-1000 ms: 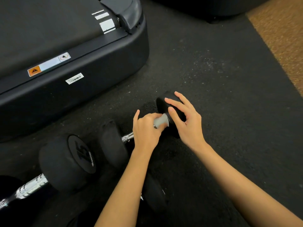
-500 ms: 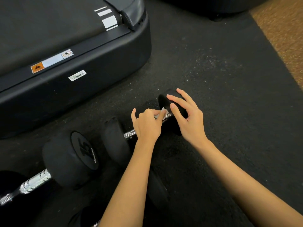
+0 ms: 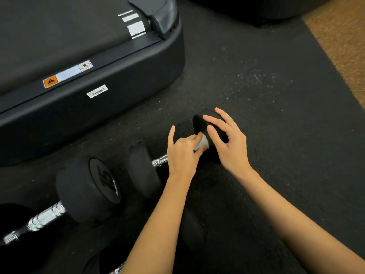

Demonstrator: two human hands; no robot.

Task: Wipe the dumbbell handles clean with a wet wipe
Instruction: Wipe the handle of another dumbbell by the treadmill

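A black dumbbell lies on the floor mat, its chrome handle (image 3: 160,160) running between two rubber heads. My left hand (image 3: 182,155) grips a pale wet wipe (image 3: 203,142) wrapped round the handle, close to the far head (image 3: 201,120). My right hand (image 3: 230,143) rests on that far head with fingers spread over its top. Most of the handle is hidden under my left hand. A bigger dumbbell (image 3: 88,188) marked 15 lies at the lower left, its knurled handle (image 3: 45,216) showing.
A black treadmill base (image 3: 98,107) with warning stickers fills the upper left. The black rubber mat (image 3: 266,95) stretches to the right, ending at brown carpet (image 3: 343,46). Another dumbbell head (image 3: 192,230) lies under my left forearm.
My left hand slid the wipe along the handle toward the far head. My right hand stayed on that head. The view shifted slightly.
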